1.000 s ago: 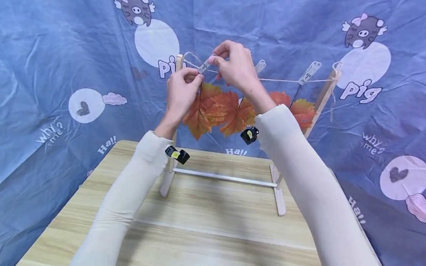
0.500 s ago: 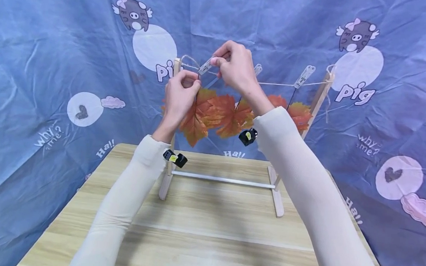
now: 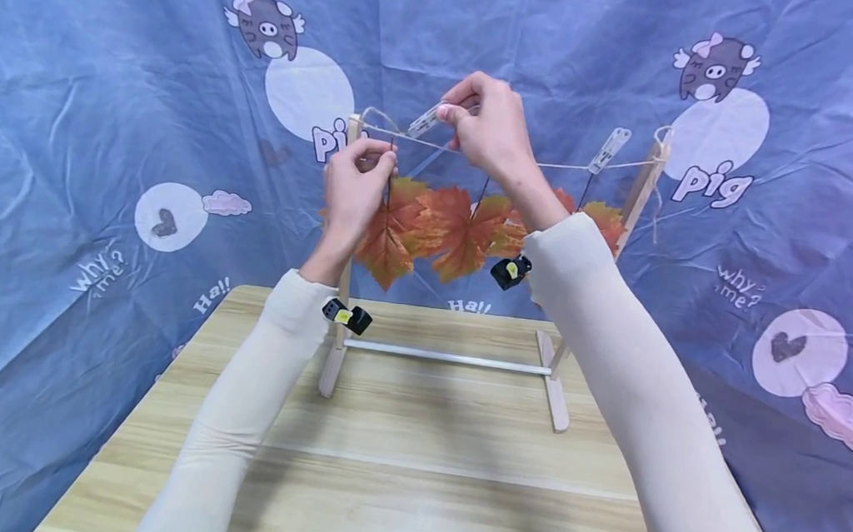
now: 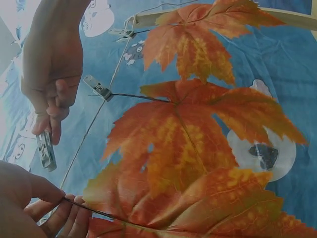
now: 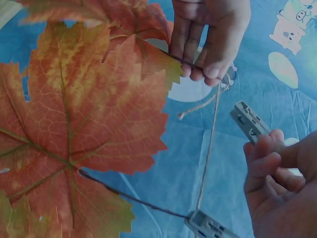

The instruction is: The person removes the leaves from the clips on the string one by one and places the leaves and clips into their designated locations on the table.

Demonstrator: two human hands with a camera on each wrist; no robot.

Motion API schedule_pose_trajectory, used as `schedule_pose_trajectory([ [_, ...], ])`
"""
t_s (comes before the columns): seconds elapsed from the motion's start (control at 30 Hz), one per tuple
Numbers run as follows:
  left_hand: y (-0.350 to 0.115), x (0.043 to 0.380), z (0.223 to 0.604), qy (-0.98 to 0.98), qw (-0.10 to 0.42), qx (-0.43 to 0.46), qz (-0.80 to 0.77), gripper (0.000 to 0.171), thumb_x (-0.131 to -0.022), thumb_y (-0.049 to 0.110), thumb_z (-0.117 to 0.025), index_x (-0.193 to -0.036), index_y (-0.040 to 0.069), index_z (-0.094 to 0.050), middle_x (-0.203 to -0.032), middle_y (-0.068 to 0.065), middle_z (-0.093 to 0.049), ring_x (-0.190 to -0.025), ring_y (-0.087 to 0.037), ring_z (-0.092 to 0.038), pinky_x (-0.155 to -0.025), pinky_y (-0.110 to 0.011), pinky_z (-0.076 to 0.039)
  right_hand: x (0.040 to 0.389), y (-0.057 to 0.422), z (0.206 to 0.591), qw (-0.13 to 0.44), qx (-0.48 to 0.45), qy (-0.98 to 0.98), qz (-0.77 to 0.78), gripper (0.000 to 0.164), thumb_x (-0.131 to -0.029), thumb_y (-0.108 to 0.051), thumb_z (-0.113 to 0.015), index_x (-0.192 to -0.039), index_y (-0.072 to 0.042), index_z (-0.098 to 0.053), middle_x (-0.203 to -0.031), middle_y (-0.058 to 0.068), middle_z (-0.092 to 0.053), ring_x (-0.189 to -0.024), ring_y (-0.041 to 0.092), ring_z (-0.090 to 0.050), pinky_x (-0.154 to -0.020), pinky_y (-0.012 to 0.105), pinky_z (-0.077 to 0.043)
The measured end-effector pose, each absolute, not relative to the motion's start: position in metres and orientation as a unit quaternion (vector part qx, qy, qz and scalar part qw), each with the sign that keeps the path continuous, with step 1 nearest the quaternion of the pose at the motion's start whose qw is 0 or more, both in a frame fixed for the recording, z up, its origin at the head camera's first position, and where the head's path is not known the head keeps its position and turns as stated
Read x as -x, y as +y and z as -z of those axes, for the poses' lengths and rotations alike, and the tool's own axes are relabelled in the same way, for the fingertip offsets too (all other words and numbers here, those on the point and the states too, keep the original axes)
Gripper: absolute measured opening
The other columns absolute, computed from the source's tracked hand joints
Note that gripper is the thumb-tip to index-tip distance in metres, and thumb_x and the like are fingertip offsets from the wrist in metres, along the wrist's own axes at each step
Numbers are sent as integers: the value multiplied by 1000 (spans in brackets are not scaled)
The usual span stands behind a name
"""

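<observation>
My left hand [image 3: 358, 181] pinches the dark stem [image 4: 101, 214] of an orange maple leaf [image 3: 386, 246] beside the left end of the string [image 3: 558, 166]. To its right, my right hand [image 3: 491, 129] holds a pale clothespin [image 5: 251, 123] between thumb and fingers. This clothespin stands off the string, and nothing shows in its tip. Farther along, another clothespin [image 4: 98, 88] grips the string and the stem of a middle leaf [image 4: 168, 129]. A third clothespin [image 3: 608, 151] holds the rightmost leaf [image 3: 603, 226], partly hidden behind my right sleeve in the head view.
A wooden stand carries the string between its left post [image 3: 355, 131] and right post [image 3: 643, 187]. A pale crossbar [image 3: 449, 356] joins its feet low over the wooden table [image 3: 409, 482]. Behind hangs a blue printed cloth [image 3: 149, 69]. Each wrist wears a small black camera.
My right hand has moved up and right with the clothespin, away from the leaf stem at the string. My left hand has shifted slightly left, still pinching the stem.
</observation>
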State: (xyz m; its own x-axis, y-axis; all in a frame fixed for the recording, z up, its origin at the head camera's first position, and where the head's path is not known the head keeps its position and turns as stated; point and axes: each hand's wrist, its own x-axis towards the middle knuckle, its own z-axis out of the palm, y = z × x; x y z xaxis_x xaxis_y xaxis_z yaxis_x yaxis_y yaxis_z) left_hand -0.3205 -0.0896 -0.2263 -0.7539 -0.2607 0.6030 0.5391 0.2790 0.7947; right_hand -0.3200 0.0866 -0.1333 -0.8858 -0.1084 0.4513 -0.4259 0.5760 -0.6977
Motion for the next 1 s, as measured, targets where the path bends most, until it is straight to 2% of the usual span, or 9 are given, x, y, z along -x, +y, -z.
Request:
schedule_pose_trajectory([
  [0.2,-92,320,228,-710,331,100,613,13,-99,5,-69,-106,1,-79,-102,-16,-80,-74,-5,-71,-73,-18,-57,316,95,133,166,-162,-878,-419,36,-106,-36,-66,-136,-16,-66,-127,-1,-74,-74,11,-71,-52,25,-52],
  [0.43,-94,317,230,-699,327,101,628,12,-98,5,-70,-105,2,-80,-103,-18,-80,-74,-6,-71,-72,-18,-58,308,107,134,176,-162,-865,-441,39,-100,-39,-76,-131,-18,-68,-120,-2,-75,-79,14,-74,-54,27,-55],
  [0.63,-98,311,234,-697,334,110,625,13,-99,5,-71,-107,0,-80,-102,-18,-80,-75,-9,-72,-69,-20,-58,303,120,137,181,-180,-856,-450,43,-100,-40,-75,-138,-22,-65,-124,-4,-70,-75,13,-72,-52,27,-53],
  [0.83,-101,304,235,-692,323,109,637,15,-98,5,-72,-108,-2,-80,-100,-14,-81,-75,-7,-72,-72,-18,-60,298,133,143,186,-201,-847,-456,45,-102,-38,-73,-145,-26,-64,-124,-4,-68,-69,14,-70,-51,30,-52],
  [1.0,-104,298,239,-687,326,114,639,14,-97,5,-72,-106,-2,-80,-97,-16,-80,-73,-9,-73,-68,-18,-59,293,143,149,189,-206,-847,-452,43,-102,-39,-72,-143,-27,-66,-123,-6,-67,-70,14,-71,-47,27,-48],
])
